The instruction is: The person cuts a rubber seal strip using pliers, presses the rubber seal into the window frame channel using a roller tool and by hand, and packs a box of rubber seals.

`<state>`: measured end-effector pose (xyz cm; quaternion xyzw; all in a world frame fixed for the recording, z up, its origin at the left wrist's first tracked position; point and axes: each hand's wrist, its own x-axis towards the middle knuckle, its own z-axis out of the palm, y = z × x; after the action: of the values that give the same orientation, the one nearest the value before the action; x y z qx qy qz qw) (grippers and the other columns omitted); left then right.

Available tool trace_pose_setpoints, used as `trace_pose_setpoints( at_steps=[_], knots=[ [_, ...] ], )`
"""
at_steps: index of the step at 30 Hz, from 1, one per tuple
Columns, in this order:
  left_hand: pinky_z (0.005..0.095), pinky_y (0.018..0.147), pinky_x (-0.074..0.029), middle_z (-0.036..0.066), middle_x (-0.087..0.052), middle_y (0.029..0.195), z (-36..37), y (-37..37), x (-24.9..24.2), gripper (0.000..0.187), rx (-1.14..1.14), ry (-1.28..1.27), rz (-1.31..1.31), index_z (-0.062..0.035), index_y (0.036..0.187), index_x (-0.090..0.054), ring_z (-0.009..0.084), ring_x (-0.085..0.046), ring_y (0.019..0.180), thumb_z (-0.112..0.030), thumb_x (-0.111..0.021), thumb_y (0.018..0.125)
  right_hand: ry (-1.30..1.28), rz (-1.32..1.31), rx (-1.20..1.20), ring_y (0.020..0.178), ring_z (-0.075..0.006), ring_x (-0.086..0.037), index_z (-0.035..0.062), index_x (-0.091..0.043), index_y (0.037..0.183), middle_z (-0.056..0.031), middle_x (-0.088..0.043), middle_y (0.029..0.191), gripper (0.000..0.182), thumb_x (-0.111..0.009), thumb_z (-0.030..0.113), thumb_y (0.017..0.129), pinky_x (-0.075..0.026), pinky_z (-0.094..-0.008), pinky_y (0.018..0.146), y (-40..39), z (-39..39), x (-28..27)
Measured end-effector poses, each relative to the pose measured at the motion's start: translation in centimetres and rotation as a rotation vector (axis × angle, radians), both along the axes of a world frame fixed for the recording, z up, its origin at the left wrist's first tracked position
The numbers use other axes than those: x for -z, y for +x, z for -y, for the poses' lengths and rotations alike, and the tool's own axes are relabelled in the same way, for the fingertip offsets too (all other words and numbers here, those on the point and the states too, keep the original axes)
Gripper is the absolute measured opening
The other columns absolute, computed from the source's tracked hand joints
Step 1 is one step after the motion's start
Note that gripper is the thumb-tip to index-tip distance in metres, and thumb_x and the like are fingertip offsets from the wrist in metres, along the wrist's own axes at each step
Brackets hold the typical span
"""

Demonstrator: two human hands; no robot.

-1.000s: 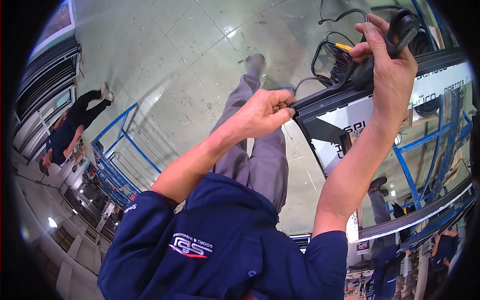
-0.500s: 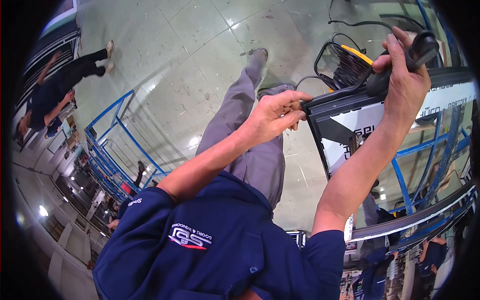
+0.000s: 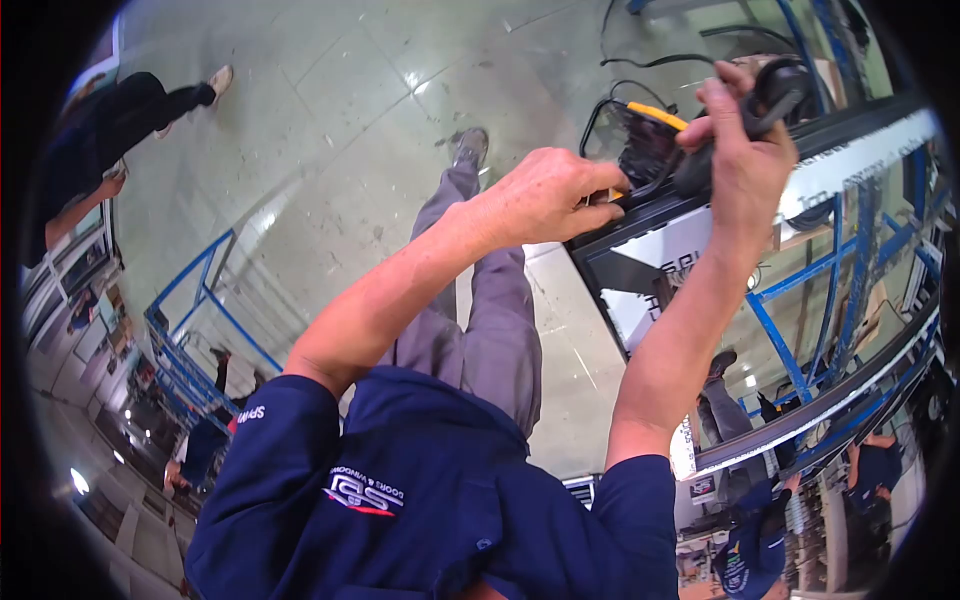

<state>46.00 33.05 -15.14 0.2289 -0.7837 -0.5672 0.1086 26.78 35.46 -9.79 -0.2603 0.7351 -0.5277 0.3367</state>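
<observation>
My left hand (image 3: 570,195) is closed in a pinch at the near-left corner of a black-framed glass panel (image 3: 640,245). A thin black rubber strip (image 3: 652,186) is at its fingertips and rises toward the right hand, partly hidden. My right hand (image 3: 745,145) is wrapped around a black tool with rounded ends (image 3: 697,172), held over the frame's top edge. The exact kind of tool cannot be made out. Printed white film (image 3: 850,170) lines the panel's edges.
A cable reel with a yellow part (image 3: 655,115) lies beyond the frame. Blue metal racks (image 3: 205,270) stand at left, and blue bars (image 3: 790,350) show through the glass. Another person (image 3: 90,150) is at upper left; more people (image 3: 750,550) are at lower right.
The view has shifted, so the panel and right hand sit further left in it. My left hand has turned, its fingers curled more tightly at the corner. The right hand keeps the black tool.
</observation>
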Motion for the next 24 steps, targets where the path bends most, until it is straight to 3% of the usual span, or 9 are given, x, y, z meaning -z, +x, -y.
trace_pose_setpoints(
  at_steps=[6, 9, 10, 13, 14, 17, 21, 22, 24],
  knots=[
    [0.0464, 0.062, -0.050, 0.019, -0.066, 0.071, 1.4, -2.3, -2.7, 0.031, 0.214, -0.083, 0.211, -0.0004, 0.110, -0.065, 0.0366, -0.064, 0.062, -0.010, -0.060, 0.081, -0.079, 0.191, 0.032, 0.057, -0.0153, -0.065, -0.0052, -0.062, 0.117, -0.0108, -0.069, 0.080, 0.036, -0.071, 0.017, 0.090, -0.050, -0.0262, 0.053, -0.9, 0.0, 0.0],
    [0.0458, 0.066, -0.051, 0.017, -0.068, 0.076, 2.2, -2.2, -1.7, 0.037, 0.242, 0.004, 0.097, -0.0010, 0.117, -0.063, 0.0365, -0.065, 0.067, -0.011, -0.059, 0.081, -0.038, 0.297, 0.090, 0.066, -0.0217, -0.071, -0.0079, -0.059, 0.117, -0.0145, -0.067, 0.095, 0.040, -0.068, 0.022, 0.093, -0.054, -0.0294, 0.055, -0.7, -0.2, -1.9],
    [0.0480, 0.073, -0.050, 0.018, -0.067, 0.079, 2.9, -2.3, -2.4, 0.049, 0.323, 0.000, 0.175, -0.0037, 0.123, -0.056, 0.0382, -0.065, 0.080, -0.012, -0.060, 0.076, -0.032, 0.315, 0.163, 0.069, -0.0230, -0.072, -0.0081, -0.058, 0.118, -0.0153, -0.066, 0.097, 0.042, -0.066, 0.025, 0.095, -0.055, -0.0295, 0.056, -0.5, -0.7, -2.9],
    [0.0474, 0.074, -0.050, 0.016, -0.068, 0.083, 3.9, -2.7, -3.2, 0.063, 0.492, 0.012, 0.301, -0.0053, 0.134, -0.048, 0.0368, -0.065, 0.084, -0.015, -0.063, 0.073, -0.099, 0.334, 0.361, 0.074, -0.0259, -0.073, -0.0085, -0.057, 0.120, -0.0167, -0.066, 0.101, 0.048, -0.062, 0.033, 0.097, -0.056, -0.0293, 0.058, 1.2, -3.6, -5.8],
    [0.0451, 0.076, -0.050, 0.016, -0.069, 0.092, 4.4, -3.0, -3.6, 0.076, 0.547, 0.037, 0.347, -0.0044, 0.140, -0.042, 0.0357, -0.066, 0.084, -0.011, -0.064, 0.068, -0.067, 0.347, 0.441, 0.075, -0.0272, -0.073, -0.0086, -0.055, 0.124, -0.0181, -0.066, 0.108, 0.050, -0.061, 0.034, 0.097, -0.056, -0.0296, 0.057, 2.1, -4.7, -7.3],
    [0.0439, 0.076, -0.050, 0.018, -0.068, 0.089, 4.7, -3.0, -2.3, 0.076, 0.618, 0.103, 0.337, -0.0022, 0.139, -0.041, 0.0360, -0.065, 0.083, -0.011, -0.065, 0.068, -0.066, 0.372, 0.599, 0.074, -0.0287, -0.072, -0.0094, -0.048, 0.132, -0.0220, -0.064, 0.117, 0.057, -0.055, 0.038, 0.101, -0.055, -0.0293, 0.055, 5.9, -9.1, -7.9],
    [0.0411, 0.072, -0.049, 0.015, -0.061, 0.076, 3.9, -3.1, -2.0, 0.055, 0.444, 0.247, 0.292, 0.0038, 0.120, -0.056, 0.0279, -0.065, 0.076, -0.010, -0.065, 0.067, 0.039, 0.513, 0.682, 0.058, -0.0172, -0.063, -0.0090, -0.044, 0.133, -0.0207, -0.068, 0.102, 0.060, -0.053, 0.041, 0.102, -0.051, -0.0268, 0.052, 13.3, -13.2, -9.9],
    [0.0377, 0.059, -0.051, 0.013, -0.060, 0.069, 3.0, -2.8, -0.4, 0.038, 0.355, 0.173, 0.160, 0.0059, 0.106, -0.063, 0.0232, -0.065, 0.066, -0.012, -0.067, 0.073, 0.059, 0.545, 0.697, 0.058, -0.0161, -0.063, -0.0088, -0.047, 0.131, -0.0191, -0.068, 0.101, 0.055, -0.056, 0.036, 0.101, -0.049, -0.0260, 0.051, 15.1, -13.6, -10.1],
    [0.0358, 0.051, -0.050, 0.011, -0.060, 0.066, 2.8, -2.9, -1.8, 0.032, 0.250, 0.360, 0.257, 0.0060, 0.102, -0.063, 0.0210, -0.063, 0.057, -0.016, -0.068, 0.079, 0.110, 0.586, 0.725, 0.060, -0.0145, -0.062, -0.0082, -0.051, 0.126, -0.0160, -0.068, 0.099, 0.044, -0.060, 0.024, 0.098, -0.047, -0.0248, 0.050, 19.5, -14.4, -9.7]
  ],
)
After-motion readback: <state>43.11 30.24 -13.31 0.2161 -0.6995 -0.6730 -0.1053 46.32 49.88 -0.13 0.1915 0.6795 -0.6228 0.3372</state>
